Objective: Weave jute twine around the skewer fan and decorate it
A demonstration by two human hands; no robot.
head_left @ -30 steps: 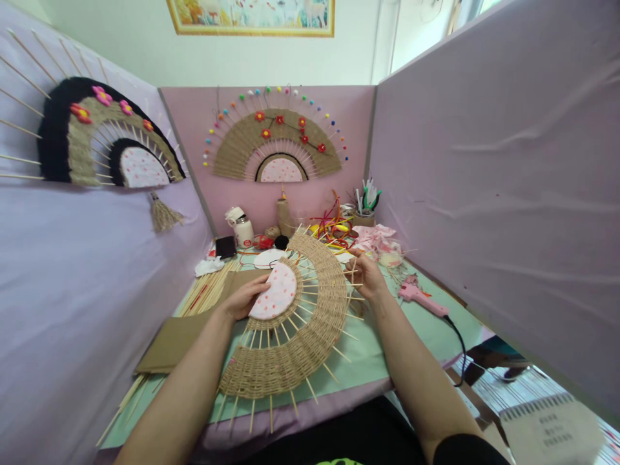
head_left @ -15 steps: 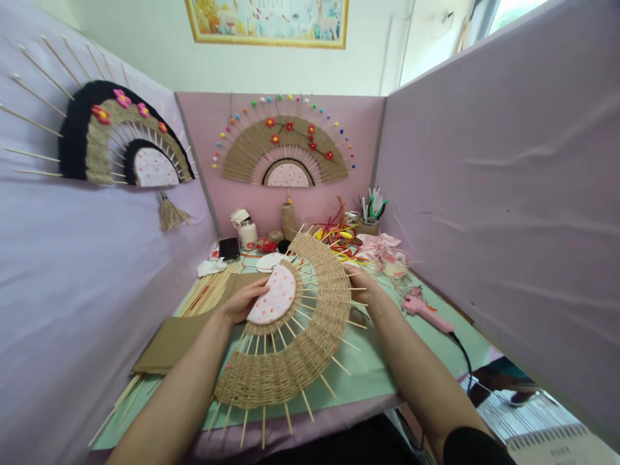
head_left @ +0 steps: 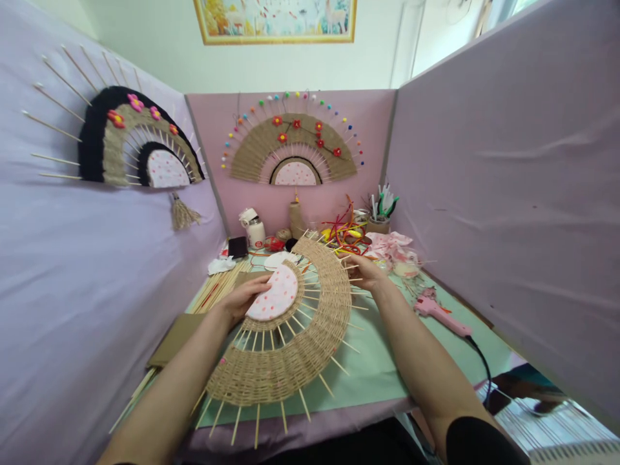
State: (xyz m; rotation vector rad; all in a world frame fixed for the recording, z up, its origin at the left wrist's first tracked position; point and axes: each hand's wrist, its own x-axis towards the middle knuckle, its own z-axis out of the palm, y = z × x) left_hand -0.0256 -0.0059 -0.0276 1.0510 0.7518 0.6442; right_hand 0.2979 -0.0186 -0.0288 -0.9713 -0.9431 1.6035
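A woven fan of tan cord on thin sticks is held tilted above the table, its half-round centre covered in white cloth with pink dots. My left hand grips the straight edge of that dotted centre, fingers on top and thumb hidden. At the fan's outer right side, my right hand is closed around the protruding stick ends, its fingers partly behind them. Bare stick tips stick out all along the outer rim.
A pink glue gun with a black cord lies at the right. Brown cardboard and thin sticks lie at the left. Behind are a white bottle, a twine cone and coloured pipe cleaners. Finished fans hang on the partitions.
The view has shifted a little to the left, so the surroundings appear farther right. My right hand has moved slightly up along the fan's outer edge. Both hands keep hold of the fan.
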